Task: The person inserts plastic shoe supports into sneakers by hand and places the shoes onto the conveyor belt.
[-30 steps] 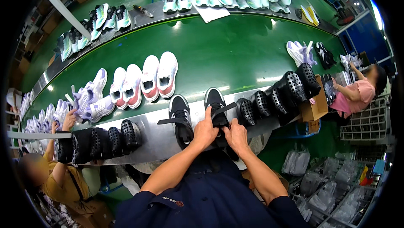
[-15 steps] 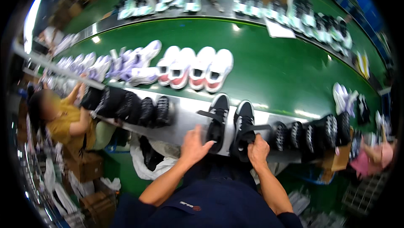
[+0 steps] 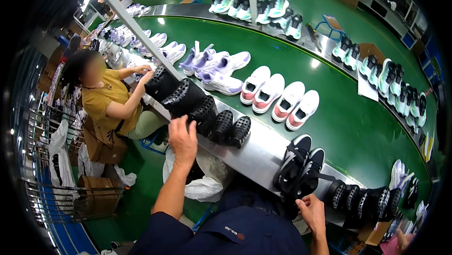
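Observation:
Two black sneakers with white soles, a left one (image 3: 293,161) and a right one (image 3: 310,172), stand side by side on the metal ledge in front of me. A loose strap sticks out to the right from the right sneaker. My right hand (image 3: 311,211) has its fingers closed at that sneaker's heel. My left hand (image 3: 182,138) is reached out to the left with fingers apart, beside a row of black perforated shoe forms (image 3: 203,112); its fingertips are at the row's near edge, and whether they touch is unclear.
White sneakers with pink heels (image 3: 278,99) and lilac-white sneakers (image 3: 219,67) sit on the green surface beyond. More black forms (image 3: 353,196) line the ledge at right. A grey post (image 3: 141,34) rises at left, near a seated person in yellow (image 3: 106,97).
The view has turned left. My left hand has left the sneakers for the black forms. The two sneakers stand closer together, and my right hand stays at the right one's heel.

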Demonstrator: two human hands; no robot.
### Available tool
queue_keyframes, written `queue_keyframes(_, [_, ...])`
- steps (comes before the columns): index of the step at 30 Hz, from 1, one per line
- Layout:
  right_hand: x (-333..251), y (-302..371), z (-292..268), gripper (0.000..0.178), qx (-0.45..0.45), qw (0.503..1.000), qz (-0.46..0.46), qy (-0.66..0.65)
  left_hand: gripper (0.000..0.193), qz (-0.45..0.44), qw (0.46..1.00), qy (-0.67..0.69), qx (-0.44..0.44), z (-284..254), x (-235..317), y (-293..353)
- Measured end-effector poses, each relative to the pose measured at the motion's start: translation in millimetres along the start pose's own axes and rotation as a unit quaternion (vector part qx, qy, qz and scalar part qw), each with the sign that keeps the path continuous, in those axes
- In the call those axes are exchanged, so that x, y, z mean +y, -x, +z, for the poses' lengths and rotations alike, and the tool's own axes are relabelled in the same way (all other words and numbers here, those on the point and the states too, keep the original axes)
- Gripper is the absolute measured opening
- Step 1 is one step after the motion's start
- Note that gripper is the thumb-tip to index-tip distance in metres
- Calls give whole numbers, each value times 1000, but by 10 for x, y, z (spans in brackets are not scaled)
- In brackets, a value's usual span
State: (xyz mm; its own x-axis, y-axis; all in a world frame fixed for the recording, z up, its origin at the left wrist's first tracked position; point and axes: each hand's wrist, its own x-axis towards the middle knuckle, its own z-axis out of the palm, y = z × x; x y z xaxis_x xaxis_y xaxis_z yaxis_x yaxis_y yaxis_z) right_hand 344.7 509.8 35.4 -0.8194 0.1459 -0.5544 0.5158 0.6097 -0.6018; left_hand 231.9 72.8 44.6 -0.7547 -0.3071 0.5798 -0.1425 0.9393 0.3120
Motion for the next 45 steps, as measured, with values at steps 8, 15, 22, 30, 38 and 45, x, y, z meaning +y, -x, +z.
queue_keyframes(8, [-667, -30, 342, 29, -9, 1000, -16, -17, 51, 4, 1000, 3, -12, 102, -383, -415])
queue_keyframes(15, [-905, -63, 498, 28, -2, 999, -42, -15, 39, 3, 999, 15, -39, -85, -919, -827])
queue_keyframes(22, [-1509, -67, 688, 38, -28, 893, -113, -434, 37, 233, 936, 256, -67, -511, 851, -325])
queue_keyframes(30, [-849, 51, 431, 33, -242, 753, 87, -606, 54, -142, 583, 617, -509, 143, 1630, 370])
queue_keyframes(38, [-855, 486, 11, 62, 64, 985, -109, 119, 13, -266, 541, 531, -596, 744, 1830, 921])
queue_keyframes(45, [-309, 389, 148, 53, 60, 979, -132, 140, 16, -171, 571, 485, -639, 888, 1993, 1190])
